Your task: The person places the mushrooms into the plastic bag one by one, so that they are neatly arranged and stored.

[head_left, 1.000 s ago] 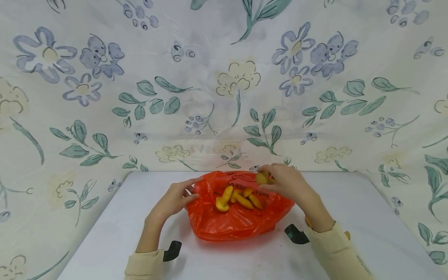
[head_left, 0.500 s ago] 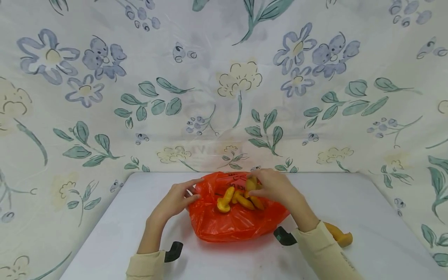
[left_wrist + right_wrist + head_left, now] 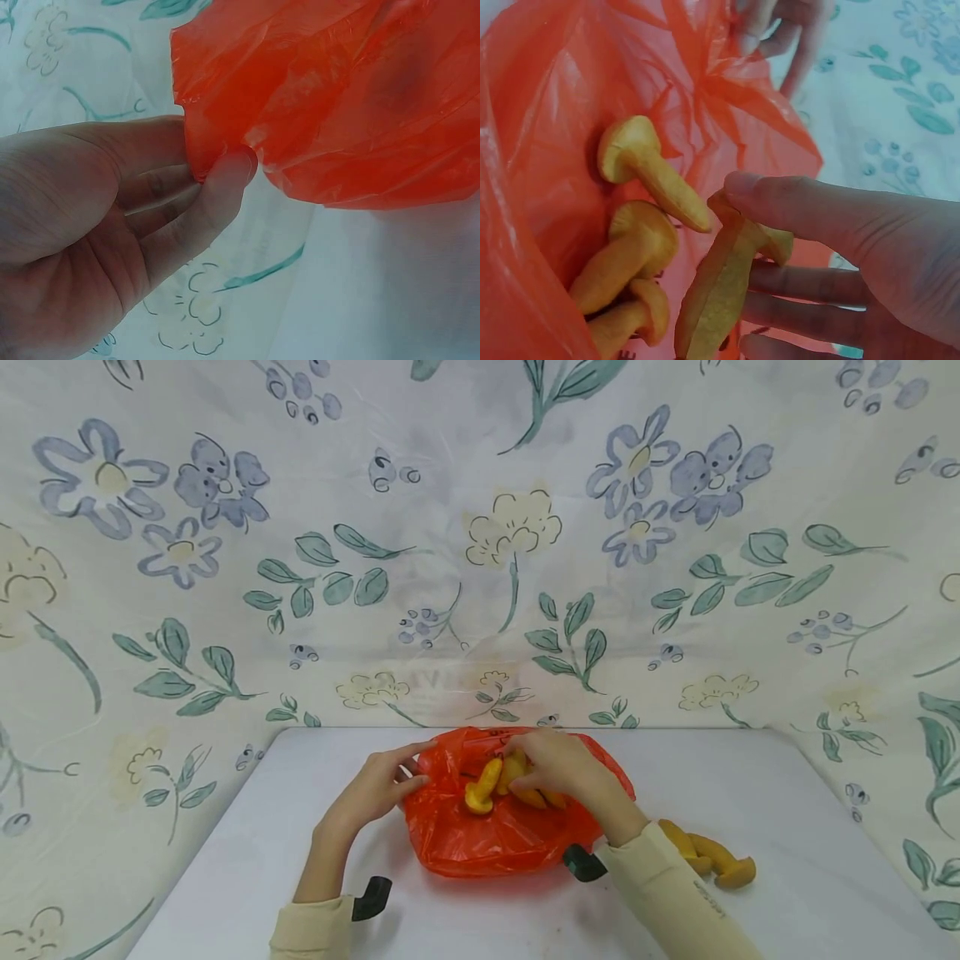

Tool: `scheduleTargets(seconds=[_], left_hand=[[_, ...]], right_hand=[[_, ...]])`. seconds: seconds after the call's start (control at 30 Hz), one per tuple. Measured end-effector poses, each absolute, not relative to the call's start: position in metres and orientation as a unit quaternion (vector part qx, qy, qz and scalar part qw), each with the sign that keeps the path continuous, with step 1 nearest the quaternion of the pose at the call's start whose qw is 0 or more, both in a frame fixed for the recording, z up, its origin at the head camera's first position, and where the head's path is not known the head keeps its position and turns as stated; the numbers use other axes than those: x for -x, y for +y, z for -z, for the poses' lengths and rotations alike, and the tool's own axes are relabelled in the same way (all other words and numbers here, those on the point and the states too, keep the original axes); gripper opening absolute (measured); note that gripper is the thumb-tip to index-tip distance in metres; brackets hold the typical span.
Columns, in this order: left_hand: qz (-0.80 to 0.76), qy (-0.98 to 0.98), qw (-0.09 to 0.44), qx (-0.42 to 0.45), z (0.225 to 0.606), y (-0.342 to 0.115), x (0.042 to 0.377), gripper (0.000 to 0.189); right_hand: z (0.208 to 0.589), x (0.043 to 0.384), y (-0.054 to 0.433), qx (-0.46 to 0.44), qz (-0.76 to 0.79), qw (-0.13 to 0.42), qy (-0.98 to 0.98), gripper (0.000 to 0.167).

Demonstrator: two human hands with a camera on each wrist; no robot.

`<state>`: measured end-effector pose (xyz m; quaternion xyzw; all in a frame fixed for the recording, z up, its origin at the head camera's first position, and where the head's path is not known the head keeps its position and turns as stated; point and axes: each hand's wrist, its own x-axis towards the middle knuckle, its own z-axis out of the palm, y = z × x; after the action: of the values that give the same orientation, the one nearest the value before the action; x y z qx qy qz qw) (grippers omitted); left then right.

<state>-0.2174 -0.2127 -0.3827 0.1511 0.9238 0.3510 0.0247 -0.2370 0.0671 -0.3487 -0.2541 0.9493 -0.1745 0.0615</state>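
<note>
A red plastic bag (image 3: 487, 853) with dark print lies open in the middle of the table. Inside it are several yellow mushrooms (image 3: 634, 251), one of them a mushroom (image 3: 483, 787) with its cap toward me. My left hand (image 3: 377, 785) pinches the bag's left edge; in the left wrist view, thumb and fingers (image 3: 225, 187) meet on the film. Over the bag's opening, my right hand (image 3: 561, 766) holds another mushroom (image 3: 718, 289) by its cap, stem hanging toward the others.
Two more yellow mushrooms, one mushroom (image 3: 677, 843) beside another mushroom (image 3: 726, 863), lie on the white table (image 3: 765, 793) right of the bag, next to my right sleeve (image 3: 675, 893). A flowered cloth (image 3: 450, 568) rises behind the table's back edge.
My right hand has moved left and down with its mushroom, from the bag's right side to over the mushrooms inside. The two table mushrooms now show past the sleeve. My left hand stays put.
</note>
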Motion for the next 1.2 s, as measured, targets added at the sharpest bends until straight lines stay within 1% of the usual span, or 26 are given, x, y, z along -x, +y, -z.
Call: scheduleTargets(seconds=[0.2,0.8,1.07,1.2], left_hand=[[-0.357,0.921,0.024,-0.154,0.382,-0.213,0.217,0.051],[-0.352,0.925,0.028,-0.141,0.381,-0.212,0.217,0.052],[-0.359,0.922,0.03,-0.145,0.382,-0.213,0.217,0.052],[-0.361,0.921,0.031,-0.141,0.382,-0.213,0.217,0.052]], right_hand=[[0.354,0.239,0.06,0.257,0.182,0.083,0.946,0.046],[0.363,0.248,0.043,0.243,0.209,0.156,0.934,0.038],[0.364,0.252,0.036,0.243,0.194,0.183,0.932,0.043],[0.363,0.252,0.033,0.247,0.201,0.191,0.928,0.042]])
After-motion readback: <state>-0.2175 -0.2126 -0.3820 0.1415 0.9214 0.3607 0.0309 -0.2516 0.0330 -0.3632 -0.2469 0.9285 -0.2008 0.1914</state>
